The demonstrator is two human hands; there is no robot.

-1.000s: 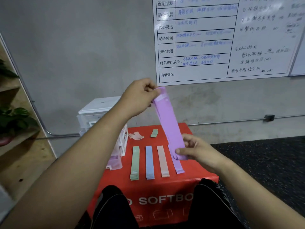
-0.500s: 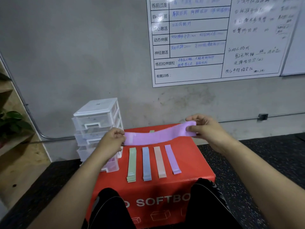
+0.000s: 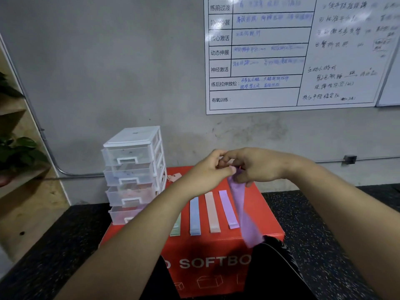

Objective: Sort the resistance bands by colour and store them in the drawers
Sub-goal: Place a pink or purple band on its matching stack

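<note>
Purple resistance band (image 3: 242, 213) hangs at the centre of the frame, its upper end pinched between the fingertips of both the left hand (image 3: 206, 172) and the right hand (image 3: 257, 167), apparently brought together to fold it for storage. Its long axis runs near-vertical, slanting toward the lower right, lower end dangling over the red box (image 3: 216, 264) beside the purple stack (image 3: 228, 210); the drawer unit (image 3: 133, 169) waits at left.

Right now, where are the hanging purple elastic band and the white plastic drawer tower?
Hanging purple elastic band (image 3: 245, 221): head view, its loose middle.
White plastic drawer tower (image 3: 133, 136): head view, its top lid.
</note>
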